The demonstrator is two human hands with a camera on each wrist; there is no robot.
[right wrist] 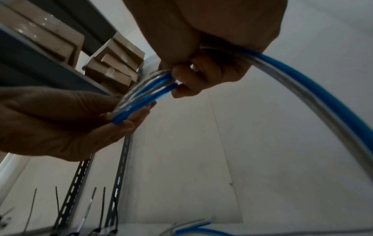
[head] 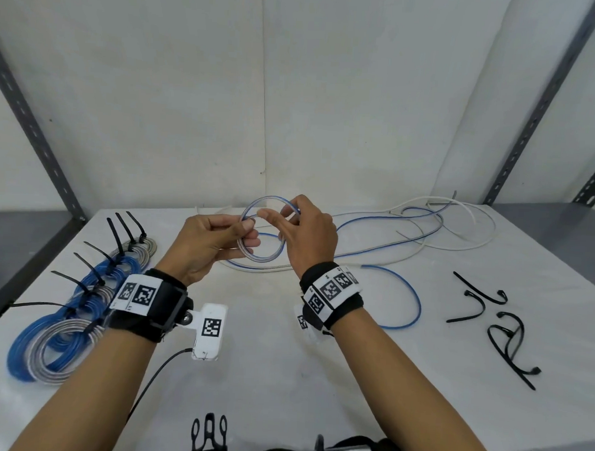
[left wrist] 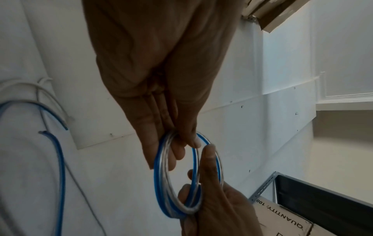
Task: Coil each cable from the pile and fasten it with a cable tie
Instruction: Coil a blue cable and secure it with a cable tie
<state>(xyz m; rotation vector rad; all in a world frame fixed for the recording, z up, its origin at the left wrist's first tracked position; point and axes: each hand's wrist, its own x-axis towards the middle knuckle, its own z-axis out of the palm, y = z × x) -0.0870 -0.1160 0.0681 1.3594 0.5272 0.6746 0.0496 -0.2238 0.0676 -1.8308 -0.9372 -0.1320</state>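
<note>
- Head: my left hand (head: 205,247) pinches the coil (head: 259,228) above the table (head: 282,378); right hand (head: 306,234) grips its far side.
- Left wrist: fingers (left wrist: 173,153) curl round the coil (left wrist: 159,172).
- Right wrist: fingers (right wrist: 193,79) clamp the coil (right wrist: 141,95); loose cable (right wrist: 302,89) trails off right.

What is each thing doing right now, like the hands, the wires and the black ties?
Left hand: pinches the coil.
Right hand: grips the coil.
Coil: partly wound, untied.
Loose cables: uncoiled on the table.
Finished coils: wound, tied.
Spare ties: unused, lying loose.
</note>
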